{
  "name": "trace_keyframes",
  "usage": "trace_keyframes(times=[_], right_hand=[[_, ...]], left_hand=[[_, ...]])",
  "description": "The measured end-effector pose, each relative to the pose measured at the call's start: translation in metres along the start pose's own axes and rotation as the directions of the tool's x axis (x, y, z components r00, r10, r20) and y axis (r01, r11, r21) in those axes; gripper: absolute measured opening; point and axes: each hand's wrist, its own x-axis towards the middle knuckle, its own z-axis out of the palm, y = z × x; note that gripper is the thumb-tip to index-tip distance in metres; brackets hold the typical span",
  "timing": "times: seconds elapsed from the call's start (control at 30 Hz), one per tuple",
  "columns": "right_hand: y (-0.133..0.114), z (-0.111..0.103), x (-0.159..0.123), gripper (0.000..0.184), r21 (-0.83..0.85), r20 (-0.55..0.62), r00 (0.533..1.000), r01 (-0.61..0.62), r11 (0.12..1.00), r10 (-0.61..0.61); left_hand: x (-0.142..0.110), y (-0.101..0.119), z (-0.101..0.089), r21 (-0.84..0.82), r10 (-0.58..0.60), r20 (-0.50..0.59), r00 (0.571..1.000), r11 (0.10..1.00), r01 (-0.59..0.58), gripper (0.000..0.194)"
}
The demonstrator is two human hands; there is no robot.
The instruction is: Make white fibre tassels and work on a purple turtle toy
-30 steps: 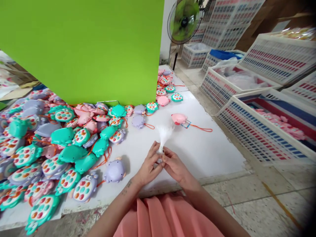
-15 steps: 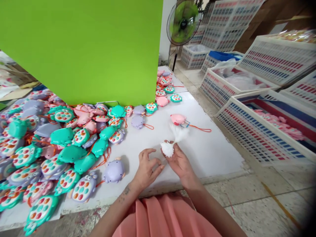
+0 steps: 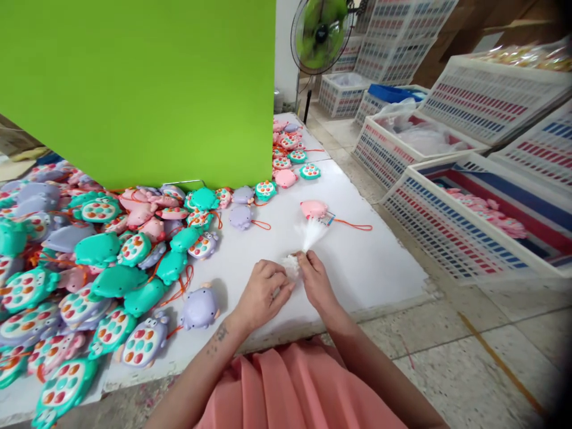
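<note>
My right hand [image 3: 316, 279] is closed on a bundle of fine white plastic strands [image 3: 313, 235], which fan out away from me. The knobby white end of the bundle points to the left. At that end my left hand [image 3: 264, 292] has its fingers curled and pressed together; whatever lies between them is too small to make out. Just beyond the strands is a pink animal-shaped toy [image 3: 313, 208] with a small tag and an orange cord loop [image 3: 355, 225]. To the left of my left hand a purple animal-shaped toy [image 3: 199, 307] rests on the white tabletop [image 3: 370, 262].
A large heap of teal, purple and pink toys [image 3: 116, 280] with coloured dots covers the left side. Behind stands a tall green panel [image 3: 179, 89]. On the right, white plastic crates [image 3: 465, 232] sit on the floor, and a fan [image 3: 320, 34] stands at the back.
My left hand has moved in to the bundle's knobby end, its fingers closing. My right hand has turned the bundle so its strands stand out more plainly. The view has shifted slightly right.
</note>
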Motion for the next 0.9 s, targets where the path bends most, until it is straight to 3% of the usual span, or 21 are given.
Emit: trace_keyframes(times=[0.1, 0.17, 0.3, 0.4, 0.5, 0.63, 0.73, 0.83, 0.9], right_hand=[[0.0, 0.001, -0.003, 0.028, 0.019, 0.081, 0.996, -0.049, 0.999, 0.047], [-0.001, 0.003, -0.006, 0.026, 0.143, 0.126, 0.986, -0.127, 0.982, 0.109], [-0.003, 0.007, -0.009, 0.02, 0.495, 0.142, 0.972, -0.233, 0.837, 0.187], [-0.004, 0.006, -0.009, 0.02, 0.511, 0.223, 0.958, -0.273, 0.815, 0.182], [-0.008, 0.007, -0.012, 0.023, 0.34, 0.33, 0.932, -0.266, 0.902, 0.151], [-0.013, 0.013, -0.018, 0.028, -0.072, 0.354, 0.933, -0.039, 0.997, 0.062], [-0.015, 0.013, -0.019, 0.019, -0.285, 0.435, 0.9, 0.175, 0.942, -0.036], [-0.015, -0.003, -0.014, 0.023, -0.411, 0.544, 0.839, 0.294, 0.863, -0.027], [-0.014, -0.022, -0.005, 0.023, -0.514, 0.478, 0.877, 0.316, 0.798, -0.039]], left_hand=[[0.001, -0.007, -0.005, 0.108, -0.032, 0.0, 0.999, 0.994, 0.032, 0.023], [-0.001, -0.013, -0.008, 0.14, -0.047, 0.014, 0.999, 0.989, 0.045, 0.03], [-0.005, -0.021, -0.009, 0.014, -0.033, 0.081, 0.996, 0.999, 0.032, 0.035], [-0.004, -0.024, -0.012, -0.032, -0.059, 0.018, 0.998, 0.998, 0.059, 0.034], [0.0, -0.025, -0.015, -0.071, -0.093, -0.041, 0.995, 0.993, 0.09, 0.031], [0.003, -0.025, -0.007, -0.281, -0.233, 0.063, 0.97, 0.929, 0.241, 0.017], [-0.002, -0.032, 0.004, -0.405, -0.425, 0.123, 0.897, 0.803, 0.437, 0.017], [-0.009, -0.045, 0.012, -0.474, -0.541, 0.181, 0.822, 0.684, 0.554, 0.009], [-0.012, -0.052, 0.014, -0.477, -0.57, 0.225, 0.79, 0.643, 0.599, 0.005]])
